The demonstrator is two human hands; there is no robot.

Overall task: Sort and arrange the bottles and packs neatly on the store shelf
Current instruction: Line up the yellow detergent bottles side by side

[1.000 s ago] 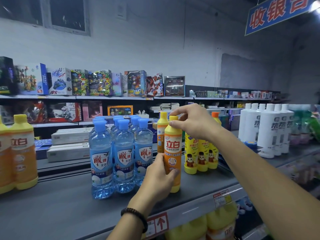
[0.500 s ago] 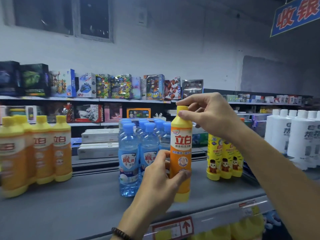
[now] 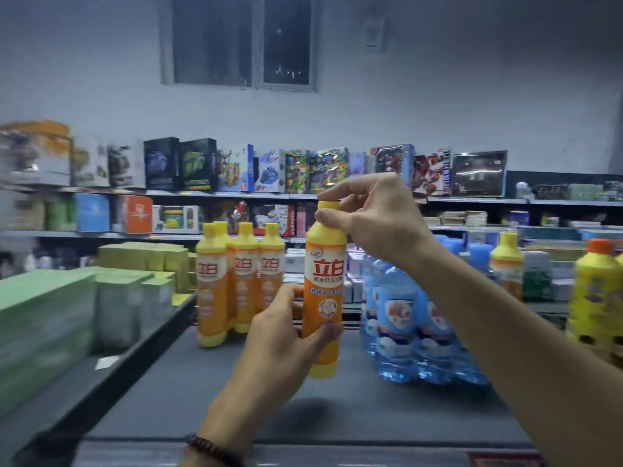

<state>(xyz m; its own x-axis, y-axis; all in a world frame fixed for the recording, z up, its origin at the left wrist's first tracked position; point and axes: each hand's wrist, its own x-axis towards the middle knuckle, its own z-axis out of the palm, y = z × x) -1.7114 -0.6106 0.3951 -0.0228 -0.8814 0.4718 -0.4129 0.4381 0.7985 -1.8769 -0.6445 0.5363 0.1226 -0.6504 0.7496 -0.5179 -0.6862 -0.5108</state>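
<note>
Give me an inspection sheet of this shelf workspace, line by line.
Surface: dark grey shelf top, a white paper slip at left.
Job's things: orange detergent bottle with yellow cap, held upright; matching orange bottles stand behind-left; wrapped pack of blue-capped water bottles to its right.
Clutter: stacked green boxes, left.
Grippers: left hand grips the bottle's lower body; right hand pinches its cap.
Cables: nothing seen.
Surroundings: toy boxes on far wall shelves; dark window above.

Grey shelf [image 3: 236, 399] carries 4 orange bottles [image 3: 236, 281], blue water bottles [image 3: 404, 325] — green packs [image 3: 43, 315] left.
</note>
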